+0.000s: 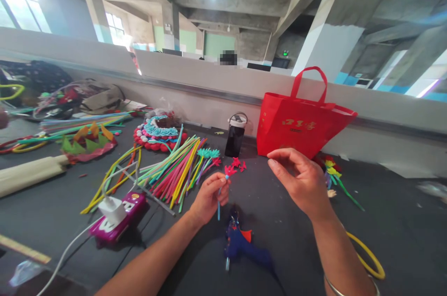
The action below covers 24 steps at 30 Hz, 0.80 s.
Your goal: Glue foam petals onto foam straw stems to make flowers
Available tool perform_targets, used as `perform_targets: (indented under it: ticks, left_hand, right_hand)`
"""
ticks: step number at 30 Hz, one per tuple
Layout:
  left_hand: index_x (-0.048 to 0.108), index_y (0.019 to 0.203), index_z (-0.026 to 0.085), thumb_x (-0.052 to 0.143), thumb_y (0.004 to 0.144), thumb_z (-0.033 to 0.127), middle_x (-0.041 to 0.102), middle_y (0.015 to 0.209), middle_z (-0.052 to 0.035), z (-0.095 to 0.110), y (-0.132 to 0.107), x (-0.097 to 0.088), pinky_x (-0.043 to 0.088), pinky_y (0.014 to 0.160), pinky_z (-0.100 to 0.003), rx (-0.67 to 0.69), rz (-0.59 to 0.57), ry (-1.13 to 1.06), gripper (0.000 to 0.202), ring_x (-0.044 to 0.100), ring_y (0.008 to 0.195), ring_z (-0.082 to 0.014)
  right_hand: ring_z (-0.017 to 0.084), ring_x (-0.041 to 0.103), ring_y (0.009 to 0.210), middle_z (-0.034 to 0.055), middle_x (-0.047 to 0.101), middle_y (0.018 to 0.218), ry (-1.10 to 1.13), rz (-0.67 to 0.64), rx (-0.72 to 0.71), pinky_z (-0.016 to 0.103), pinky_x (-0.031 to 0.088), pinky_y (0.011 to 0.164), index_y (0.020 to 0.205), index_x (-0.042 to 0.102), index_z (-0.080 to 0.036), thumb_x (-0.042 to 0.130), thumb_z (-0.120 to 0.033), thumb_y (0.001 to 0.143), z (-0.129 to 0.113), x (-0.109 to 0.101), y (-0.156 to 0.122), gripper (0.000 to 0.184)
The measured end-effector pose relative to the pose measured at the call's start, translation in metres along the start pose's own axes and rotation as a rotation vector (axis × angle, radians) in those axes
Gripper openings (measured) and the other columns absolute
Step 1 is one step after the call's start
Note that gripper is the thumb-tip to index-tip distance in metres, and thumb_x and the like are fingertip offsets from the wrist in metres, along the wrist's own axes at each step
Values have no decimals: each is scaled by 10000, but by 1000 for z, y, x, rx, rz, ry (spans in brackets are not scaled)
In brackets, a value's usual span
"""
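Observation:
My left hand [211,196] is closed around a light-blue pipe-cleaner stem [219,209] with a small red flower [229,171] at its top. To the right, my right hand [302,182] is raised in front of the red bag, its thumb and fingers loosely curved with a small gap at the tips and nothing visible in them. Several small red petal pieces [239,163] lie just beyond the held flower. A dark blue glue gun [244,244] with an orange-red trigger rests on the table below my hands.
A red bag [296,121] and a phone [234,141] leaning on a white-topped jar stand by the partition. Left are a bundle of coloured pipe cleaners [178,170], turquoise flowers [208,153], a purple power strip [120,221] with a white charger, and a beaded ring piece [157,133].

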<state>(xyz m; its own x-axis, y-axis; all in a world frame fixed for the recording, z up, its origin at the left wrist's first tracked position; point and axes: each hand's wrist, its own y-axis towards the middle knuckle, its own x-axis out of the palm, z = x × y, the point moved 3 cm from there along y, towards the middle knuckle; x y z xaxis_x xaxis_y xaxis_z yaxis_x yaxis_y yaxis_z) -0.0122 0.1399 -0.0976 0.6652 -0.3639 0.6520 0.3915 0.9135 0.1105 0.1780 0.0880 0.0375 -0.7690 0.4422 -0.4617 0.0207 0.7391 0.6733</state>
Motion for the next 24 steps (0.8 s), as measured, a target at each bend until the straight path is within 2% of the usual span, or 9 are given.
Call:
perform_targets:
  ticks: [9,14,19,24]
  left_hand:
    - [604,760,157,745,722,245,465,578,54,0,-2,1,287,434,-200,16,11,-37,170,333,447,-49]
    - [606,747,156,762,701,250,469,573,52,-1,-2,1,292,443,-204,-10,21,-11,188,340,454,-51]
    - [611,743,154,763,688,243,453,565,58,-1,-2,2,296,449,-202,-28,35,19,184,330,445,-43]
    - [602,741,142,707,751,271,392,546,66,-3,-1,1,242,421,-189,-77,4,5,167,284,433,-37]
  right_hand:
    - [139,613,698,-24,676,798,-21,-251,-10,237,476,666,873,646,-230,590,-245,874,4,26,-2,57]
    - [168,646,757,-7,694,834,-24,-376,24,276,494,710,893,655,-241,577,-248,868,16,40,-5,82]
    - [167,661,780,5,709,854,0,-438,82,275,498,715,907,670,-229,543,-248,882,22,49,-5,130]
    - [153,661,773,1,711,848,59,-477,131,266,496,728,911,662,-216,573,-224,853,26,57,-7,106]
